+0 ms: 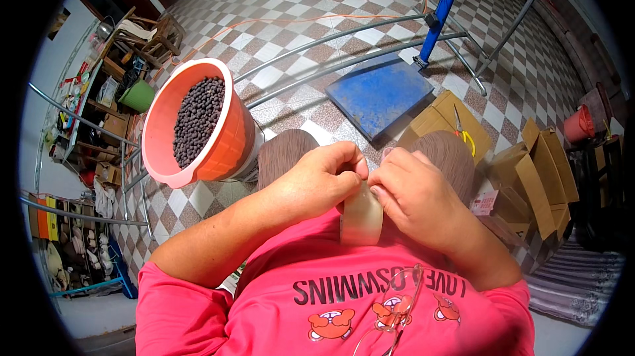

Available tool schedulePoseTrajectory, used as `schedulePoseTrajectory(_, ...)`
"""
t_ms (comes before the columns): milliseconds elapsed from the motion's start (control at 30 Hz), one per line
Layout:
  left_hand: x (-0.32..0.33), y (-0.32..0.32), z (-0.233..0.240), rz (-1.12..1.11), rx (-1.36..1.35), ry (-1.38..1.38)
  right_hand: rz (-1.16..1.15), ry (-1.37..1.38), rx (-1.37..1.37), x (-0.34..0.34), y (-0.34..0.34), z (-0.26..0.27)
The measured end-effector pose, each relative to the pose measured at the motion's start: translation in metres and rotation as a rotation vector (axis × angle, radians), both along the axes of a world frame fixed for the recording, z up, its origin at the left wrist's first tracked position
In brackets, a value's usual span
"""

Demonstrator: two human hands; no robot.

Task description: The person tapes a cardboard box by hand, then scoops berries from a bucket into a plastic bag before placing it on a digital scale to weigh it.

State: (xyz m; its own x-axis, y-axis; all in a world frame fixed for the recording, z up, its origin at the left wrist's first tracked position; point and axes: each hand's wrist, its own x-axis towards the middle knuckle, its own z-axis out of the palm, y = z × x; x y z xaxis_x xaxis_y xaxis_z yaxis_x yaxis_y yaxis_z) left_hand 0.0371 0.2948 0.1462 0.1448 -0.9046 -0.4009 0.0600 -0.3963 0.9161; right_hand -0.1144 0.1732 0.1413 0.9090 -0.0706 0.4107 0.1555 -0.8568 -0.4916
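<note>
My left hand (337, 172) and my right hand (402, 177) meet over my lap, fingertips pinched close together. Between them hangs a pale, semi-translucent strip or small bag (362, 217), its lower end blurred against my pink shirt. The fingers of both hands are bent at its upper end; whatever else they pinch is hidden. To the left, a coral plastic basin (228, 128) is tilted towards me and holds many dark, round beads or seeds (199, 118). A pair of glasses (392, 326) hangs at the front of my shirt.
A blue platform scale (379, 93) stands on the checkered floor ahead. Yellow-handled scissors (465, 139) lie on flattened cardboard (444, 113) beyond my right knee. An open cardboard box (540, 182) is at the right. Curved metal tubes (342, 63) cross behind the basin; cluttered shelves (94, 103) line the left.
</note>
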Motion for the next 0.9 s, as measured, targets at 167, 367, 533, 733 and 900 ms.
schedulePoseTrajectory(167, 0.0, 0.0, 0.0, -0.011, -0.022, -0.025, -0.038, 0.02, -0.033, 0.0, 0.004, 0.002)
schedulePoseTrajectory(367, -0.004, 0.002, -0.006, -0.031, -0.148, -0.109, -0.044, 0.027, -0.053, 0.0, 0.003, -0.002)
schedulePoseTrajectory(533, -0.006, 0.005, -0.01, -0.005, -0.213, -0.22, -0.033, -0.043, -0.099, 0.001, 0.002, -0.006)
schedulePoseTrajectory(733, -0.01, 0.01, -0.012, 0.044, -0.322, -0.454, -0.009, -0.034, 0.081, 0.0, 0.0, -0.01)
schedulePoseTrajectory(900, -0.015, 0.014, -0.006, 0.048, -0.382, -0.568, -0.017, -0.062, 0.109, 0.0, 0.003, -0.016)
